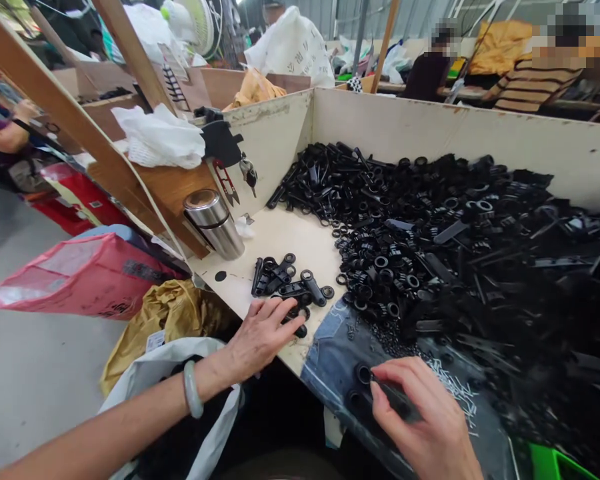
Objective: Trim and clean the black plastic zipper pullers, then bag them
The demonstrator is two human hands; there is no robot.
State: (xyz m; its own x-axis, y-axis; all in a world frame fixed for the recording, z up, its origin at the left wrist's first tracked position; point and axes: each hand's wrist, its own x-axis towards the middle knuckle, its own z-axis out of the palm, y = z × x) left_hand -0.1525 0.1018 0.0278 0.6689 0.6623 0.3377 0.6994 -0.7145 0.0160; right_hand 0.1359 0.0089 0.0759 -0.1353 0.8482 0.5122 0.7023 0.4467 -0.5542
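Observation:
My left hand (263, 333), a pale bangle on its wrist, lies with outstretched fingers over a small group of black plastic parts. Its fingertips touch a part (301, 331) at the near side of that group. Several flat arms with ringed ends (313, 288) sit just beyond the fingers. Above a dark denim cloth (325, 353), my right hand (425, 417) pinches a black plastic ring (363, 373) at its edge between thumb and forefinger. A second dark round piece (354, 399) shows just below it; whether the two are joined I cannot tell.
A large heap of black parts (380, 193) fills the walled bench (430, 127). Small pale pins (453, 383) lie on the cloth. A steel flask (215, 225), hanging snips (225, 181) and keys (249, 175) are at left. Sacks (170, 313) stand beside the bench; people sit beyond.

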